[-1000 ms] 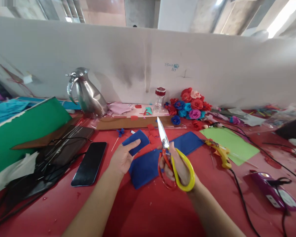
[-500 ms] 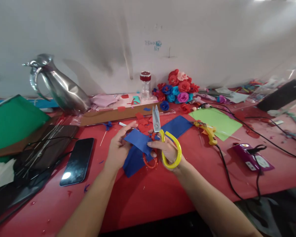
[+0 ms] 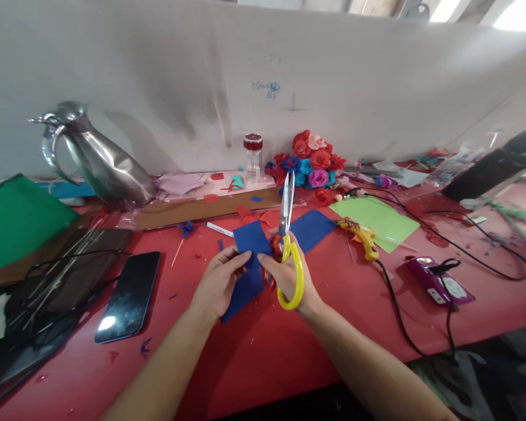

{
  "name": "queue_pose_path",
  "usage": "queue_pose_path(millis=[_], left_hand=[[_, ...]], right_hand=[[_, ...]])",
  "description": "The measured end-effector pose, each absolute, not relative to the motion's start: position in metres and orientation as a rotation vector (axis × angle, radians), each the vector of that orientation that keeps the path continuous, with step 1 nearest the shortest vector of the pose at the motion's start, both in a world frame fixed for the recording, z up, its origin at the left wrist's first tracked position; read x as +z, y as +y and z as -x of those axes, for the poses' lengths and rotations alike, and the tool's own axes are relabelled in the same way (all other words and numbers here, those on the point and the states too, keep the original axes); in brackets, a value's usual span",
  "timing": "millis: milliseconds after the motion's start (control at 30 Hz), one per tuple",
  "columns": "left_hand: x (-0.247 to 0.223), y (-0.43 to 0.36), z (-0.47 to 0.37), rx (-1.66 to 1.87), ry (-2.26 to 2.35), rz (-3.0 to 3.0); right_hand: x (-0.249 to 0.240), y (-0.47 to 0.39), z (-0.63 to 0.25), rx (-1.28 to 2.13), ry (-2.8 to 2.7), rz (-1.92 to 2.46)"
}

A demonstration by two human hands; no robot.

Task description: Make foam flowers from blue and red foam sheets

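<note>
A small blue paper piece (image 3: 251, 237) is pinched between both hands, near the middle of the red table (image 3: 263, 356). My left hand (image 3: 219, 278) grips its left side with thumb and fingers. On its right side, my right hand (image 3: 291, 272) holds the paper with the thumb and also carries yellow-handled scissors (image 3: 296, 280), blades pointing up and away. Something with red loops, partly hidden, hangs at the right fingers. Another blue sheet (image 3: 243, 295) lies under the hands, and a further blue sheet (image 3: 313, 230) lies behind the right hand.
A phone (image 3: 129, 295) and steel jug (image 3: 109, 164) are at left. Behind stand a glass jar (image 3: 253, 161) and paper flowers (image 3: 318, 161). A yellow glue gun (image 3: 363, 238), green sheet (image 3: 377, 219), purple power box (image 3: 440, 280) and black cables lie right.
The small blue paper has turned more upright, and my left thumb now presses on its front. The scissors have swung more upright. The camera view has shifted slightly.
</note>
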State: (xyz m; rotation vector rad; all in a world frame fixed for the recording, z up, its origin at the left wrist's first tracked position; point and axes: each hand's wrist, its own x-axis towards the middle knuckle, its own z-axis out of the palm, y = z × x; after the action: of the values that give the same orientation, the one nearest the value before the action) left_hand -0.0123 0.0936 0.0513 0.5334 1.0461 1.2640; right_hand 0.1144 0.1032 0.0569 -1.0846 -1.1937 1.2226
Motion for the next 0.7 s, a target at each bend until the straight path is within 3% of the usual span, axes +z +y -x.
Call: queue_pose_path(millis=[367,533,700], left_hand=[[0.054,0.1,0.02,1.416,0.943,-0.368],[0.063,0.106,0.037,1.673,0.918,-0.229],[0.071,0.104,0.048,1.748,0.852,-0.248]], right_hand=[[0.058,0.105,-0.116,1.316,-1.105,1.067],[0.063,0.102,-0.127,1.298,-1.411,1.062],[0.064,0.095,-0.135,1.533,-1.61,1.031]])
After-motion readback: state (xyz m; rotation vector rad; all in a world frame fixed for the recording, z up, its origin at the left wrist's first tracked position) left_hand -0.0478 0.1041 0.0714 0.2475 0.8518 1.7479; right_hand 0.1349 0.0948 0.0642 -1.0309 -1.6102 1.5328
